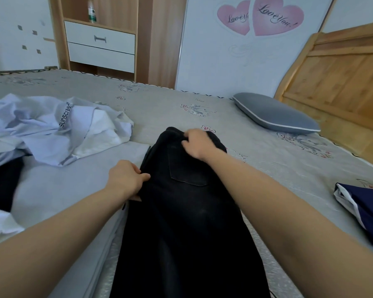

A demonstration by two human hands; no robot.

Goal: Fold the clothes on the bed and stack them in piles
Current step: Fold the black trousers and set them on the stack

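One pair of black trousers [187, 211], one pale jacket [52, 127], one folded navy garment [366, 209], one grey pillow [276, 114], one bottle [92, 11], two drawers [99, 37], two pink hearts [261, 17], two hands [125, 178]

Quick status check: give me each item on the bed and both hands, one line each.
black jeans: laid out lengthwise, pocket up, unfolded
left hand: grips the jeans' left edge
right hand: grips the far end
pale sunscreen jacket: crumpled, unfolded
navy garment: folded, at right
grey pillow: flat by headboard

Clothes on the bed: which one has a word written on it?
The pale lilac jacket, crumpled at the left, reads "sunscreen"; the black jeans and navy garment show none.
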